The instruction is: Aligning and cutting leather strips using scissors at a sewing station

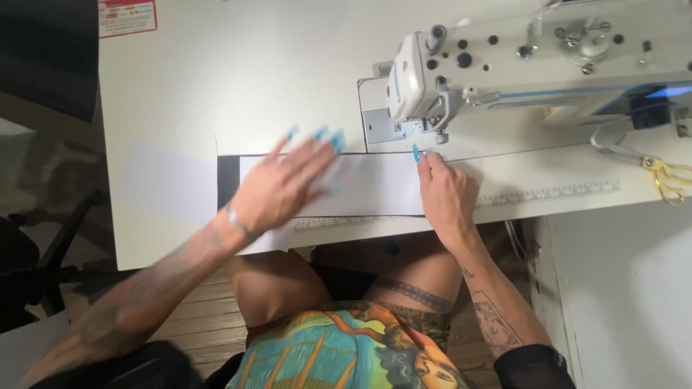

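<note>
A long white fabric strip [375, 184] with a dark edge lies flat across the white sewing table [238, 79], running toward the needle of a white industrial sewing machine [504, 57]. My left hand [285, 184] is blurred, fingers spread, flat over the left part of the strip. My right hand [445, 191] rests on the strip's right end, just in front of the presser foot [436, 135], fingertips pinching its top edge.
Gold-handled scissors [667, 176] lie at the right table edge. A ruler scale [548, 193] is set along the table's front. A dark chair base [50, 266] stands on the wood floor at left. My knees are under the table.
</note>
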